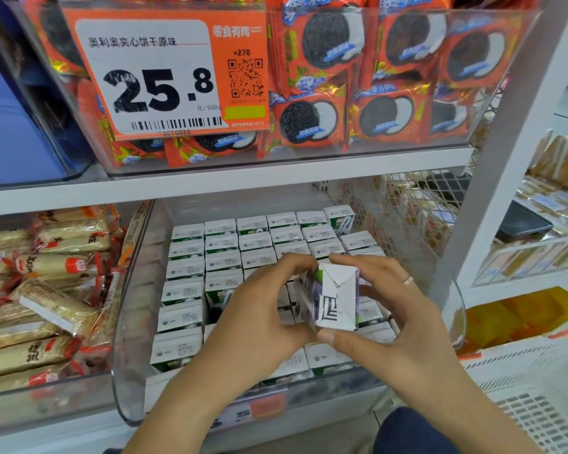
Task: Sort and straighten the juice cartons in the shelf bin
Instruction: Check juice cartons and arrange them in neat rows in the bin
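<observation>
A clear plastic shelf bin (128, 381) on the lower shelf holds several small white-topped juice cartons (222, 253) standing upright in rows. Above the middle of the bin I hold one carton (336, 296) tilted, its folded white end facing me, with purple and green print on its sides. My left hand (259, 316) grips its left side, fingers curled over the top. My right hand (394, 309) pinches it from the right, thumb under the lower edge, a ring on one finger. One carton (340, 219) stands taller at the back right corner.
The shelf above carries a clear bin of orange cookie packets (325, 93) with a price card (164, 77) reading 25.8. Wrapped snack bars (46, 290) fill the bin to the left. A white wire divider (400, 224) and a white shelf post (505, 158) stand on the right.
</observation>
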The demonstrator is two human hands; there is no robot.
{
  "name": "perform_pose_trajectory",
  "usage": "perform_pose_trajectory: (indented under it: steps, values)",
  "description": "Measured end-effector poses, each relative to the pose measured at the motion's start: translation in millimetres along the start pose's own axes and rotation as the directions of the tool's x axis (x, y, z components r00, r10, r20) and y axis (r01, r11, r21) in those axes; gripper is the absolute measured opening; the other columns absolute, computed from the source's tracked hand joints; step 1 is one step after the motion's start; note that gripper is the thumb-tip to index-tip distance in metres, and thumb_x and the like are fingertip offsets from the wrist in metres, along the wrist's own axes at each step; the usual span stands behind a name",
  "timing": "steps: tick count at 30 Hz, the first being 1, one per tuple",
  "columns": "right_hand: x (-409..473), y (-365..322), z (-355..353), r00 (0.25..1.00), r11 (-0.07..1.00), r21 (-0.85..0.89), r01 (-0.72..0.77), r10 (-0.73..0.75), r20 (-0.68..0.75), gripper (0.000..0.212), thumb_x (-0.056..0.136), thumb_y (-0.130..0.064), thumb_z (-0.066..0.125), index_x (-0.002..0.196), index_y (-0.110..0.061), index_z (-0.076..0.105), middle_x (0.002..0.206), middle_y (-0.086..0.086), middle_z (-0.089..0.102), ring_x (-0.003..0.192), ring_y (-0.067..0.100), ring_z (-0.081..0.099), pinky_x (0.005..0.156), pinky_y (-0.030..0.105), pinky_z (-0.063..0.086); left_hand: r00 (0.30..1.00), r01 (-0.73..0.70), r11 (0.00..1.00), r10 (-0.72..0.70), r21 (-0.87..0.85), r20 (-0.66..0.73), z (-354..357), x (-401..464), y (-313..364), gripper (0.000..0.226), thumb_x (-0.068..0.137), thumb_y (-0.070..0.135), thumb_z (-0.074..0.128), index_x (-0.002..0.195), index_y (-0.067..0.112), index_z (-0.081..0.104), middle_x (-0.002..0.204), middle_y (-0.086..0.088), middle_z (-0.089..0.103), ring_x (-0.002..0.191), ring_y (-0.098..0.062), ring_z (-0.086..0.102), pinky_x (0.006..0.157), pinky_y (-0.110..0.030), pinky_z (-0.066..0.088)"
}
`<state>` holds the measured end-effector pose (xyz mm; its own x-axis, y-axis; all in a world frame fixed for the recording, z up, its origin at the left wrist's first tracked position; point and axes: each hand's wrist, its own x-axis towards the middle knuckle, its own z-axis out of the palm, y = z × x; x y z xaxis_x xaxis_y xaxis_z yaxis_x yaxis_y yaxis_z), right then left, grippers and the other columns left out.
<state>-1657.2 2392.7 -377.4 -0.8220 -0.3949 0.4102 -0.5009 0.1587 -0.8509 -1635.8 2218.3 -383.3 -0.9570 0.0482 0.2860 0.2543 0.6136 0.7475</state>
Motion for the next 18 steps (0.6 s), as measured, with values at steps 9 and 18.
perform_pose_trajectory:
  steps: [9, 18]
  values:
    - [0.3, 2.2, 3.2, 0.995, 0.996, 0.041, -0.082, 0.084, -0.058, 0.063, 0.067, -0.045, 0.075, 0.126, -0.044, 0.053, 0.115, -0.023, 0.058, 0.113, 0.001, 0.055, 0.091, 0.012, 0.044, 0.999, -0.002, 0.982, -0.007, -0.191, -0.044, -1.1, -1.9, 12.5, 0.059, 0.060, 0.053, 0.078, 0.112, 0.054, 0.051, 0.110, 0.031, 0.062, 0.105, 0.007, 0.057, 0.083, -0.017, 0.048]
    - [10.4, 1.0, -4.4, 0.911, 0.850, 0.396, -0.346, 0.405, -0.073, 0.030, 0.069, -0.054, 0.055, 0.083, -0.039, 0.077, 0.088, -0.010, 0.075, 0.083, 0.005, 0.070, 0.066, 0.010, 0.052, 0.993, 0.002, 0.738, -0.078, -0.675, -0.083, -14.9, 0.3, 6.7, 0.066, 0.045, 0.018, 0.085, 0.105, 0.029, 0.058, 0.104, 0.002, 0.073, 0.092, -0.013, 0.069, 0.069, -0.022, 0.055]
